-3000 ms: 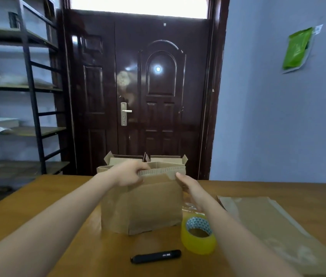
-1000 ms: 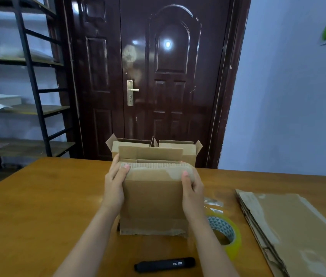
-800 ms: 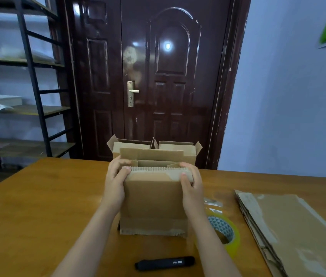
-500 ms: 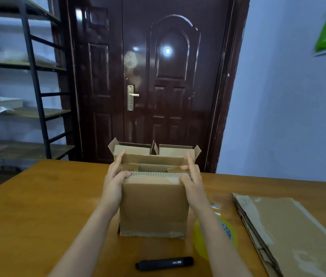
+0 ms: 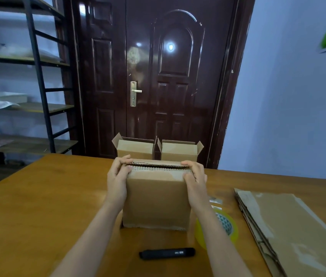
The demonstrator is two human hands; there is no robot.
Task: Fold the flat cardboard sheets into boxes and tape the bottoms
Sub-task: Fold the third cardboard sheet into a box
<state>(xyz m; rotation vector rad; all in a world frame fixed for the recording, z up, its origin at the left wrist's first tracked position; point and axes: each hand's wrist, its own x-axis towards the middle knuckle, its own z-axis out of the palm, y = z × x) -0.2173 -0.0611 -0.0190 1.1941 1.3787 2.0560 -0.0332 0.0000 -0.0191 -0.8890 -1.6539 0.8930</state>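
While 2 folded boxes (image 5: 157, 149) stand at the far edge of the bench (image 5: 38, 196), left hand (image 5: 117, 177) and right hand (image 5: 195, 178) each grip the flaps of box 3 (image 5: 156, 198) at centre, closed but untaped; tape roll (image 5: 225, 226) and flat sheets (image 5: 289, 226) wait right.

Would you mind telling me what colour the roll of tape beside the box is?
Translucent yellow tape roll, seen in the head view.

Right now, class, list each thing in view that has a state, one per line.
Box in hands: upright, top flaps pressed shut, untaped.
Left hand: grips box's left top corner.
Right hand: grips right top corner.
Two far boxes: flaps open.
Tape roll: lying flat.
Cardboard sheets: flat, stacked.
Door: closed.
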